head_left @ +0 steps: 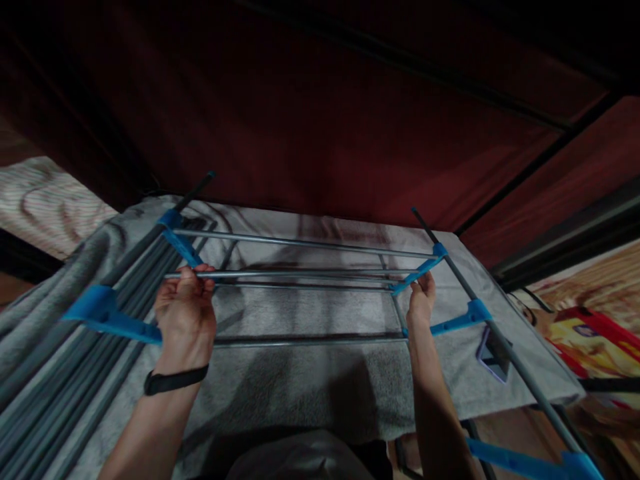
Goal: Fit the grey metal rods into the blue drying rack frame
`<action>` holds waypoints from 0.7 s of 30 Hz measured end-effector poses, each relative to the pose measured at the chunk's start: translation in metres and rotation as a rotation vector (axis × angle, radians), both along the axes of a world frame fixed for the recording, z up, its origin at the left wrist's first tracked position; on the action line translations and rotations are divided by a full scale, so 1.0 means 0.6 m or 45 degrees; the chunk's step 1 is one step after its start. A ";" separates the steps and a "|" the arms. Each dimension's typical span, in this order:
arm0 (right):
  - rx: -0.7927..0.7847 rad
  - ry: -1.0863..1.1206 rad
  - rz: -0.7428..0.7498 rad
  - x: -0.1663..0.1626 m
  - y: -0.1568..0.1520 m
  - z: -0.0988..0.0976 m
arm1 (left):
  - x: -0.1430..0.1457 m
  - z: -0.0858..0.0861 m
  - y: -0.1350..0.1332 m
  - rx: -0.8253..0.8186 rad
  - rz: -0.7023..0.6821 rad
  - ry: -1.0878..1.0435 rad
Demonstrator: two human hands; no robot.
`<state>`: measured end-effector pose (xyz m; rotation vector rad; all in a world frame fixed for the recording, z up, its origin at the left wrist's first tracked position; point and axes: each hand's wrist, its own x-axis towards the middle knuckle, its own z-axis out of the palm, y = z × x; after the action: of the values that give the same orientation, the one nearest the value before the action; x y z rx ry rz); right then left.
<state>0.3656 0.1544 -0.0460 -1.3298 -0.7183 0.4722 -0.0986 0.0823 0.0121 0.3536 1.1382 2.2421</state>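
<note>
A: In the head view, where is the slim, straight, grey, metal-looking tube (300, 274)?

B: It spans the grey-tubed frame with blue plastic joints (530, 381), above the soft grey cloth (280, 313); the left hand (185, 303) grasps it near its left end; the right hand (423, 303) has its fingers curled at the angled blue plastic bracket (423, 267) near the tube's other end; how firmly that hand grips, I cannot tell, nor whether the tube is seated in the bracket.

A: How will it handle?

B: Light and stiff, I judge; the smooth, round surface could twist or slip in the fingers; holding close to the end should give the best aim, with the bracket braced from behind; the plastic probably flexes a little and could crack if forced.

A: Any containers?

B: Only what looks like a red-and-yellow printed cardboard box (600, 340) at the far right; its contents are hidden.
</note>
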 end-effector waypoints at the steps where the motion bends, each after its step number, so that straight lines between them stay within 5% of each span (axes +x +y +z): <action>1: -0.009 -0.014 -0.004 0.001 0.000 0.000 | 0.000 0.000 0.000 0.008 -0.003 0.005; 21: 0.132 0.052 0.005 0.008 0.006 -0.007 | 0.003 -0.007 0.013 0.069 -0.063 -0.034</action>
<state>0.3701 0.1578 -0.0501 -1.2183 -0.7025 0.4581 -0.0970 0.0900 0.0081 0.3692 1.0457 2.2309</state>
